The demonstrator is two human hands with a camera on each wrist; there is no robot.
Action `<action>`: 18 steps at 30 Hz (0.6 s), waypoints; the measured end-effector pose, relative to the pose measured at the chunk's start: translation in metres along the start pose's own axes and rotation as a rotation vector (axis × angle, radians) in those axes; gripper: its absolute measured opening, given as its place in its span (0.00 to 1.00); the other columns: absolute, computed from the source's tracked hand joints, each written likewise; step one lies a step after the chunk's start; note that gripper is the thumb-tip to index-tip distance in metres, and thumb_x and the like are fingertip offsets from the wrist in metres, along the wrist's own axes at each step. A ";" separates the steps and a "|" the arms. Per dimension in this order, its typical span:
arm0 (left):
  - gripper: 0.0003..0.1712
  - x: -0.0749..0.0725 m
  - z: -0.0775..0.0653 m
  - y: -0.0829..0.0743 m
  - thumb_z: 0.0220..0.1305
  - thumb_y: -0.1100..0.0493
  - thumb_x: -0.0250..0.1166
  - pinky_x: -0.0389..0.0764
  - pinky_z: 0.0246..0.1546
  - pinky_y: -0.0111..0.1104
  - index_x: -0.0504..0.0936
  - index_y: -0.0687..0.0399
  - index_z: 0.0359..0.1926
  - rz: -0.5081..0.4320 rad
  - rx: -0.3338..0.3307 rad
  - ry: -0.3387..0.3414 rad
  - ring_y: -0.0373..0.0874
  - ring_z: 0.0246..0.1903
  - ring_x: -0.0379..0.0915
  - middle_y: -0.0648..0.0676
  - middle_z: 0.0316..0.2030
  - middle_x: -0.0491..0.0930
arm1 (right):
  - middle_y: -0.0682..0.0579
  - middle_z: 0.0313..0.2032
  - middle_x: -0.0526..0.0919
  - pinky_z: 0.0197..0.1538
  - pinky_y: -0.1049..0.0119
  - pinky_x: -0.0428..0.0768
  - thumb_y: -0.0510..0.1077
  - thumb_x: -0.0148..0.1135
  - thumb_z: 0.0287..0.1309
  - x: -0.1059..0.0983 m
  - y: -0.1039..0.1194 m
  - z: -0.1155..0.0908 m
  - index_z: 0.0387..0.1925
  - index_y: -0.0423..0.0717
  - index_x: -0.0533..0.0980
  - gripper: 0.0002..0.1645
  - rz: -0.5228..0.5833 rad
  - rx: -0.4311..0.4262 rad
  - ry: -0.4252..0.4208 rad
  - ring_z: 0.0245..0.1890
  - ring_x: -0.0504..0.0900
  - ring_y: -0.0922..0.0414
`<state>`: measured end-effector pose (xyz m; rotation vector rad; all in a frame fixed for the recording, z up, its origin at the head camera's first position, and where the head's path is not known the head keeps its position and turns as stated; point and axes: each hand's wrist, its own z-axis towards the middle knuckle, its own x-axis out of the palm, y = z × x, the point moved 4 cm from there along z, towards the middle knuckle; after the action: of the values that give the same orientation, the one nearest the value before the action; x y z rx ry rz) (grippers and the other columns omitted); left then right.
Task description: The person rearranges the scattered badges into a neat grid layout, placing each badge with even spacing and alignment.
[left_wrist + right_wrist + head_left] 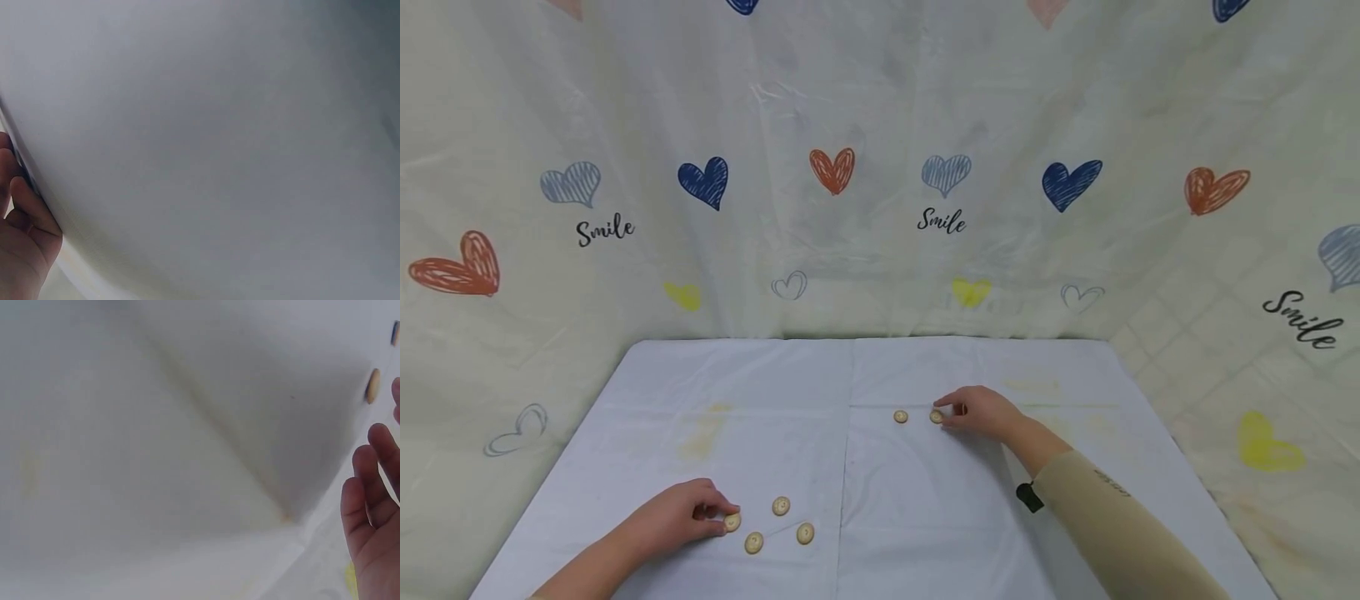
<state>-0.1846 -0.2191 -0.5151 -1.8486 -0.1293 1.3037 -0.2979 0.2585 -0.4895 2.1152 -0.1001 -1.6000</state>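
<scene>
Small round tan discs, each with a dark mark on top, lie on a white cloth. At the lower left, my left hand pinches one disc between thumb and index finger, close to the cloth. Farther back and right, my right hand has thumb and index finger at the edges of another disc. A second disc lies just left of it. In the right wrist view, the right hand's other fingers are loosely extended. The left wrist view shows curled fingers at the cloth; no disc is distinguishable there.
Near my left hand lie three loose discs: one farther back, one in front and one to the right. The white cloth has a crease down its middle. Behind it hangs a heart-printed curtain.
</scene>
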 end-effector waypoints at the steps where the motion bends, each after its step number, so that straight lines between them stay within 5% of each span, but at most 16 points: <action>1: 0.16 0.000 0.000 -0.001 0.58 0.47 0.73 0.70 0.27 0.27 0.89 0.46 0.45 -0.001 -0.001 0.001 0.30 0.27 0.65 0.36 0.31 0.75 | 0.59 0.27 0.76 0.33 0.63 0.71 0.48 0.71 0.59 -0.002 0.002 -0.002 0.55 0.57 0.83 0.21 0.007 0.000 -0.001 0.28 0.72 0.59; 9: 0.16 0.000 -0.001 -0.001 0.57 0.48 0.73 0.70 0.27 0.28 0.89 0.47 0.45 -0.002 -0.015 0.001 0.30 0.26 0.64 0.36 0.30 0.75 | 0.58 0.28 0.76 0.33 0.63 0.73 0.49 0.72 0.58 -0.012 0.014 -0.014 0.56 0.56 0.82 0.23 0.064 -0.050 -0.009 0.29 0.72 0.59; 18: 0.16 0.000 0.000 0.000 0.57 0.48 0.73 0.70 0.27 0.28 0.89 0.47 0.45 0.003 -0.027 0.002 0.30 0.26 0.65 0.37 0.30 0.75 | 0.60 0.28 0.75 0.35 0.65 0.72 0.52 0.72 0.57 0.000 0.028 -0.023 0.55 0.57 0.83 0.23 0.070 -0.117 0.024 0.30 0.72 0.61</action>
<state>-0.1846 -0.2186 -0.5150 -1.8735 -0.1432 1.3076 -0.2701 0.2415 -0.4727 2.0190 -0.0700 -1.5033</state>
